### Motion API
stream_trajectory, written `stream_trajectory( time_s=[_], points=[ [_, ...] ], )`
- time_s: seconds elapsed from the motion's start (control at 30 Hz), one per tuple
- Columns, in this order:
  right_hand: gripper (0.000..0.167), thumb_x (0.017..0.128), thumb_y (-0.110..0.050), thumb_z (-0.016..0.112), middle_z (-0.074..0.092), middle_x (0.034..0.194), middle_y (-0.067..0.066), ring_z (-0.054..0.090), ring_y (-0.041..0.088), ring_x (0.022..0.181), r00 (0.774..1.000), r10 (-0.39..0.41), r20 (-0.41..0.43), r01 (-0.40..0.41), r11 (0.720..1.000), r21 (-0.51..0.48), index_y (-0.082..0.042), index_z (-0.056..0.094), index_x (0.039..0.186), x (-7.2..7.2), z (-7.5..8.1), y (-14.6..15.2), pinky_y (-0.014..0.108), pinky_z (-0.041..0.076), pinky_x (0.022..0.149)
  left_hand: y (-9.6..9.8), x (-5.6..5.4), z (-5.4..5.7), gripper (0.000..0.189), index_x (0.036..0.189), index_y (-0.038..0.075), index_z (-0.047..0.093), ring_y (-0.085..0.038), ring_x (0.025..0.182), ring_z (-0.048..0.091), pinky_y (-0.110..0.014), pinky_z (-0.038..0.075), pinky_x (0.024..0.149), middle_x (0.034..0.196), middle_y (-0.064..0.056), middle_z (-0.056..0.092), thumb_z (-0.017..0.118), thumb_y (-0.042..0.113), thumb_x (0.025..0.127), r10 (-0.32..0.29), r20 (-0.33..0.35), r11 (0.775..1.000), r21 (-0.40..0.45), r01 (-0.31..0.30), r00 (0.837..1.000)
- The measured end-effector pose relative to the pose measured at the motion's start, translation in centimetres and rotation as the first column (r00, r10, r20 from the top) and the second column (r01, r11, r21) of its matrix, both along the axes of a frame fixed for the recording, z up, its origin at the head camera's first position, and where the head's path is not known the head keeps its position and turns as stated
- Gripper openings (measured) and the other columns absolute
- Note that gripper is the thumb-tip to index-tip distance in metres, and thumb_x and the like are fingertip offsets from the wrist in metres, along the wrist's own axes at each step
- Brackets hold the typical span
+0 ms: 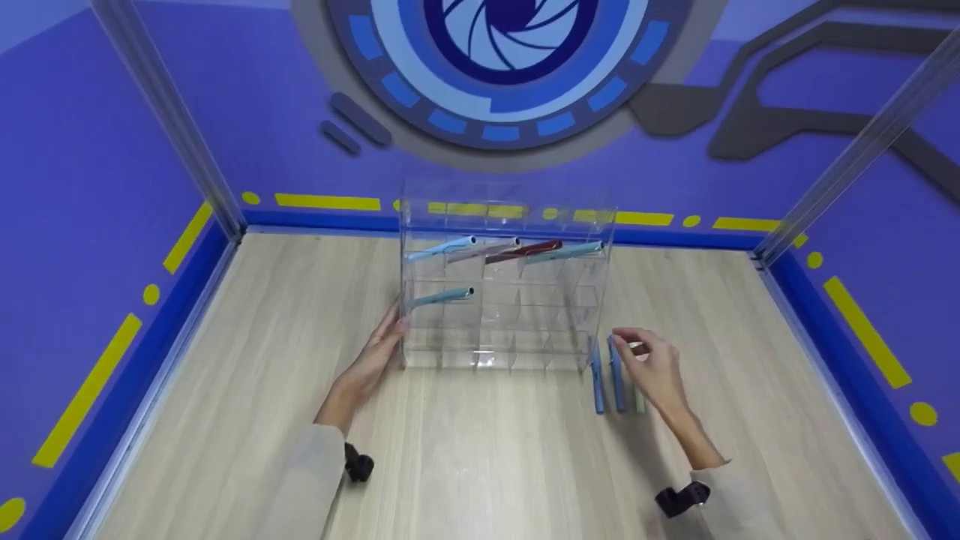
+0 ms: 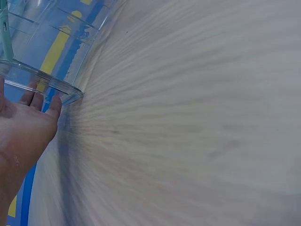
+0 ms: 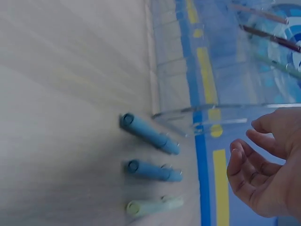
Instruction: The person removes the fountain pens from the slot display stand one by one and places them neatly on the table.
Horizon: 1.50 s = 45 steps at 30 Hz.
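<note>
A clear acrylic rack with rows of small compartments stands at the middle of the table. My left hand rests against its left side, fingers extended along the wall. Slanting in the upper row are a light blue pen, a greyish pen, a dark red pen and a teal pen. Another teal pen sits lower left. My right hand, loosely curled with nothing held, hovers beside two blue pens and a pale green pen lying right of the rack.
The wooden tabletop is enclosed by blue-purple printed panels at the back and sides. Metal posts stand at both back corners. The rack is close to the back panel.
</note>
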State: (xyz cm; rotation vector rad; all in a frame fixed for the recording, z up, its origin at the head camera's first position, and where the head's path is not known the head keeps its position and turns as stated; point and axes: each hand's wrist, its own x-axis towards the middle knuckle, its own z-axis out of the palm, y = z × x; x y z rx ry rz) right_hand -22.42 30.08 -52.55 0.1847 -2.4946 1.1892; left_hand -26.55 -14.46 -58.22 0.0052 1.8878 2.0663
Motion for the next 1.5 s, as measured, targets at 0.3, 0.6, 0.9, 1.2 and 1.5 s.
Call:
stream_trajectory(
  time_s=[0.3,0.6,0.9,1.2,1.5],
  points=[
    [0.016,0.099,-0.006,0.067,0.076,0.094,0.017,0.072,0.012,0.077,0.981,0.193,0.020,-0.188,0.972,-0.144,0.003,0.076,0.109,-0.3,1.4,-4.3,0.017,0.058,0.061,-0.5,0.4,-0.4,0.074,0.165,0.035,0.007,-0.023,0.162,-0.008,-0.049,-0.003,0.131,0.175,0.002,-0.003,0.045,0.057,0.105,0.019,-0.022,1.000,-0.009,-0.020,1.000],
    [0.019,0.102,0.000,0.060,0.073,0.107,0.022,0.074,0.012,0.087,0.944,0.324,0.068,-0.281,0.893,-0.351,0.006,0.070,0.116,-0.4,1.3,-7.8,0.023,0.063,0.072,0.0,0.6,-0.2,0.074,0.165,0.036,0.007,-0.022,0.162,-0.007,-0.048,-0.002,0.132,0.175,0.003,-0.002,0.043,0.058,0.105,0.018,-0.032,1.000,-0.023,-0.019,0.999],
    [0.024,0.100,-0.002,0.063,0.072,0.113,0.021,0.074,0.017,0.092,0.910,0.411,0.061,-0.365,0.861,-0.354,0.003,0.069,0.123,-1.1,1.9,-10.9,0.029,0.064,0.075,0.1,0.7,-0.1,0.077,0.166,0.028,0.001,-0.028,0.161,-0.012,-0.055,-0.008,0.129,0.174,-0.003,-0.008,0.043,0.054,0.107,0.019,-0.012,1.000,-0.023,-0.019,1.000],
    [0.035,0.100,-0.002,0.064,0.067,0.126,0.027,0.072,0.010,0.091,0.866,0.498,0.051,-0.434,0.798,-0.417,0.005,0.061,0.134,-2.5,2.6,-14.5,0.036,0.065,0.076,0.0,0.8,-0.3,0.076,0.166,0.031,0.004,-0.026,0.161,-0.010,-0.053,-0.006,0.130,0.175,-0.002,-0.005,0.043,0.058,0.106,0.035,-0.008,0.999,-0.034,-0.035,0.999],
    [0.049,0.100,0.004,0.059,0.054,0.145,0.029,0.075,0.024,0.096,0.839,0.542,0.047,-0.442,0.730,-0.522,0.006,0.047,0.148,-3.6,2.9,-18.0,0.034,0.065,0.077,0.1,0.7,-0.4,0.076,0.166,0.032,0.005,-0.027,0.161,-0.009,-0.054,-0.006,0.130,0.175,-0.003,-0.004,0.045,0.056,0.106,0.041,-0.019,0.999,-0.022,-0.041,0.999]
  ],
)
